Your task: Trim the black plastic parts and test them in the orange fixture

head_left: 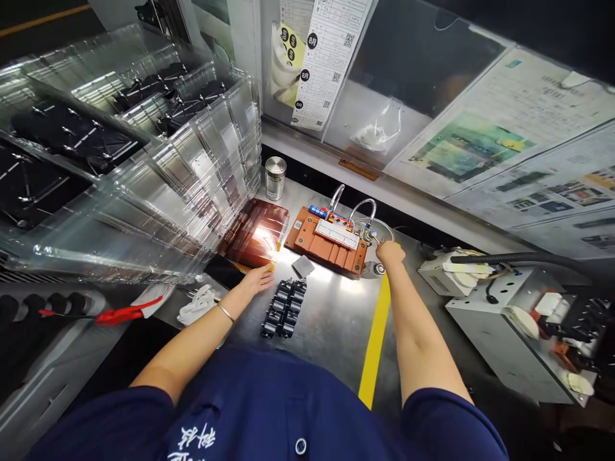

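My right hand [390, 252] is extended to the far right corner of the orange fixture [327, 241], fingers curled in a grip at the bundle of thin wires [369, 232] there; whether the grip actually pinches a wire I cannot tell at this size. My left hand [259, 278] lies flat and released on the desk [331, 320], fingertips just beside the lower edge of the brown translucent tray [254, 235], holding nothing. The orange fixture sits on the desk between my two hands, carrying a white strip along its middle and small blue parts at its far edge, with two curved tubes rising behind it. A small grey square pad [303, 266] lies on the desk just in front of the fixture. Nearer to me, two rows of black parts [284, 308] lie side by side on the desk, close to my left wrist. A yellow stripe [375, 333] runs along the desk under my right forearm. A small metal canister [275, 177], lid on, stands behind the brown tray; its contents are hidden. To the left, a tall stack of clear plastic trays [144, 166] holds black parts in its compartments. A white glove [196, 306] lies beside a red-handled tool [122, 314] at the left. A grey machine box [509, 320] stands at the right.
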Demonstrator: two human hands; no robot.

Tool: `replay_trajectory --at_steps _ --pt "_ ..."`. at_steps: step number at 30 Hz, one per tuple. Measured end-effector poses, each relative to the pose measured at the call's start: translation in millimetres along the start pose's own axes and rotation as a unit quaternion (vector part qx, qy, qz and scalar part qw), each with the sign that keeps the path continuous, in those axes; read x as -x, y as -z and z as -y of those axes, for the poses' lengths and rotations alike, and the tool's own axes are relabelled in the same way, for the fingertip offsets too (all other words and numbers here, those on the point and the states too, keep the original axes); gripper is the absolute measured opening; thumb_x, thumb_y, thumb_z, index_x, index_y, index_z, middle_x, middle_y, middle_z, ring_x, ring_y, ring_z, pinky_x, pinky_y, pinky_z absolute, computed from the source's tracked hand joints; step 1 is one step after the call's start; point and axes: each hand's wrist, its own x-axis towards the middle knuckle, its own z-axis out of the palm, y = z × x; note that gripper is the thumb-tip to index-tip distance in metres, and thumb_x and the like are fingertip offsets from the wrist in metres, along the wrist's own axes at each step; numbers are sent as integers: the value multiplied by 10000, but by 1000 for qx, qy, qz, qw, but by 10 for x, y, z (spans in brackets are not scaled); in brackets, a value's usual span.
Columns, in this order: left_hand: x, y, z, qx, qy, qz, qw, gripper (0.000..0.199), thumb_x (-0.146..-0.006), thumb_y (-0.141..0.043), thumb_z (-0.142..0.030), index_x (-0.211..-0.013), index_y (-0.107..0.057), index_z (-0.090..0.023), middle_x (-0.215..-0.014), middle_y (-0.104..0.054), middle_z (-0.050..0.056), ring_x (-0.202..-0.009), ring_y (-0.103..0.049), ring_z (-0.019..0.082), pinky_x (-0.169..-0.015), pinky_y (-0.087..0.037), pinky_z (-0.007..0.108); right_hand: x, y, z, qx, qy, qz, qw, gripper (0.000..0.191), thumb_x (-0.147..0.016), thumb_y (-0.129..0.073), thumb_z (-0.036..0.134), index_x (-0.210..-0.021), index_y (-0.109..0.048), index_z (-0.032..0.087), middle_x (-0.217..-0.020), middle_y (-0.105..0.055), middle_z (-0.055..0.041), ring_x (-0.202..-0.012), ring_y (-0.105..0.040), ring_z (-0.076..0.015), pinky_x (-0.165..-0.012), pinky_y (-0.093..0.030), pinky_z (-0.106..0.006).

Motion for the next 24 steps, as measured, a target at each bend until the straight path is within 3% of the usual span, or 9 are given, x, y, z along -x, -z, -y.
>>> replay_trajectory --at_steps 3,5,7,10,13,17,20,22,24 --pt "92 -140 33 32 -85 -44 995 87 -828 -571 -159 -826 -484 -154 -909 -638 70 -822 -654 113 -830 -532 264 269 13 99 -32 25 -23 999 426 -935 -429 301 -1262 -580 73 -1192 -587 -214 -1149 -540 -276 -923 -429 -358" --pt "245 -81 4 27 -166 -52 984 141 -763 -597 -115 -830 -483 -163 -887 -650 32 -801 -646 94 -828 -516 236 577 2 237 -105 115 -62 986 431 -926 -433 291 -1296 -557 107 -1251 -566 -175 -1188 -499 -273 -983 -405 -389" --pt "476 43 -82 -40 -269 -12 962 183 -682 -652 -121 -812 -530 -160 -797 -660 10 -745 -642 109 -785 -515 236 961 21 420 -219 270 -105 932 405 -908 -467 296 -1243 -589 104 -1232 -580 -155 -1183 -493 -248 -1049 -373 -399" --pt "895 201 -303 -204 -353 126 904 190 -644 -708 -232 -797 -642 -141 -665 -652 13 -600 -608 131 -629 -502 251 1512 192 697 -358 444 -141 809 470 -879 -538 416 -1270 -561 156 -1318 -522 -136 -1268 -441 -225 -1112 -334 -415" --pt "1251 234 -512 -261 -344 208 878 265 -635 -741 -310 -826 -702 -131 -636 -654 21 -524 -570 123 -513 -461 239 1825 447 866 -449 520 -7 727 575 -787 -634 542 -1215 -584 160 -1273 -550 -135 -1207 -512 -228 -1043 -416 -406" --pt "1458 216 -584 -181 -351 220 892 380 -628 -768 -362 -912 -692 -122 -696 -686 43 -591 -631 143 -587 -527 265 1879 576 895 -502 507 264 649 556 -767 -603 635 -869 -632 89 -810 -662 -92 -712 -624 -143 -674 -511 -273" --pt "1460 230 -508 -159 -342 210 902 458 -625 -778 -402 -965 -675 -113 -844 -721 98 -712 -688 193 -653 -570 317 1887 526 846 -518 443 201 704 494 -800 -604 582 -860 -640 93 -781 -661 -85 -665 -594 -129 -633 -488 -259" --pt "1435 226 -431 -161 -359 179 902 452 -634 -768 -418 -952 -677 -109 -875 -724 114 -735 -695 208 -635 -575 321 1973 499 816 -483 410 44 772 369 -833 -617 476 -913 -669 119 -887 -670 -98 -798 -607 -161 -742 -499 -303" --pt "1412 196 -354 -177 -392 148 890 419 -673 -732 -421 -951 -689 -111 -862 -726 109 -720 -694 206 -623 -573 316 2128 497 805 -429 410 -102 798 265 -868 -595 385 -966 -691 157 -971 -663 -97 -937 -590 -185 -851 -477 -329"
